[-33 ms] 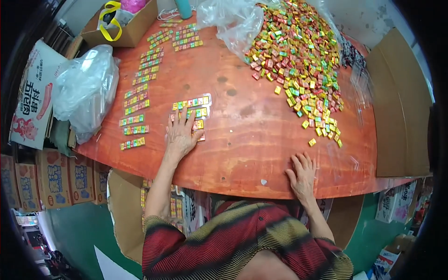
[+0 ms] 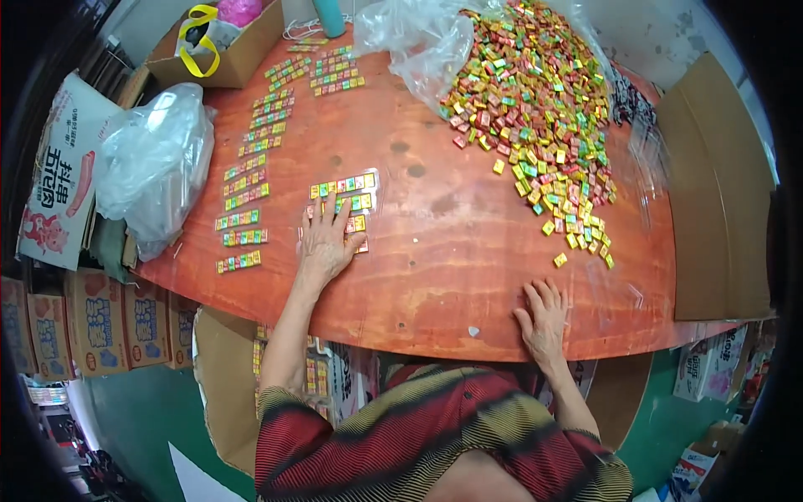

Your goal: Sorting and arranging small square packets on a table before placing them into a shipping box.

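Observation:
With fingers spread, my left hand point(image 2: 328, 245) lies over rows of small, brightly wrapped blocks in a clear tray point(image 2: 375, 186), hiding part of them. Red, yellow and green blocks point(image 2: 343, 185) show in the top row, beyond my fingertips. Over to the right, my right hand point(image 2: 544, 318) rests palm down near the front edge of the red-brown table point(image 2: 452, 293), fingers extended and holding nothing. Beyond it spreads a big heap of the same little blocks point(image 2: 535, 109), with a few loose yellow ones at its near end.
Filled strips of blocks point(image 2: 242, 219) line the table's left side. Clear plastic bags lie at the left point(image 2: 159, 159) and far middle point(image 2: 410, 42). An upright cardboard panel point(image 2: 715, 192) borders the right. Below the front edge stands an open carton point(image 2: 222, 389). A teal cup point(image 2: 329, 17) stands far back.

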The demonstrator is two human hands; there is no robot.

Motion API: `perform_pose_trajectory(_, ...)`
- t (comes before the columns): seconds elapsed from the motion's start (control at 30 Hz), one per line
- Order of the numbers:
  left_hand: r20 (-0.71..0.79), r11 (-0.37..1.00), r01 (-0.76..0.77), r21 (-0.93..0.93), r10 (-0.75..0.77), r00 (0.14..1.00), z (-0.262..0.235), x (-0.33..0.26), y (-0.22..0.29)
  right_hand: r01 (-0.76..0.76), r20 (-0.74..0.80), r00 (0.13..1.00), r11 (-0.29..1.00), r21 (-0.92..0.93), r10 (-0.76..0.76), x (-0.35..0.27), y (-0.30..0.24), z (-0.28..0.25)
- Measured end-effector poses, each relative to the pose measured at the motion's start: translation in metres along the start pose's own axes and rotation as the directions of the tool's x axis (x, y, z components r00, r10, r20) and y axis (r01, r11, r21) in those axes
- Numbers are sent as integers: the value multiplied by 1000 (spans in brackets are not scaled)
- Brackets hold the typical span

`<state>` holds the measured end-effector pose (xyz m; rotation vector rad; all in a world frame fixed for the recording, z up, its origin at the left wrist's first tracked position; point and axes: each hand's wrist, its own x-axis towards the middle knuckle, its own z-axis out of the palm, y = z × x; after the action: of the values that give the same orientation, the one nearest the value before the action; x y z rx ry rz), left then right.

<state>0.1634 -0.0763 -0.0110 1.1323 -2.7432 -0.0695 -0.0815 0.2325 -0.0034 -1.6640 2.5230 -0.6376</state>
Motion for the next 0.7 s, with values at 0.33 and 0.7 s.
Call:
perform_pose_trajectory(0.33,-17,997,73,40,-72,997,9,113,-60,-40,26,999,998,-45,41,1,-1,-1)
perform_pose_trajectory(0.7,108,979,18,204,-41,993,-6,181,-94,-74,60,995,997,-8,74,-6,-5,-5)
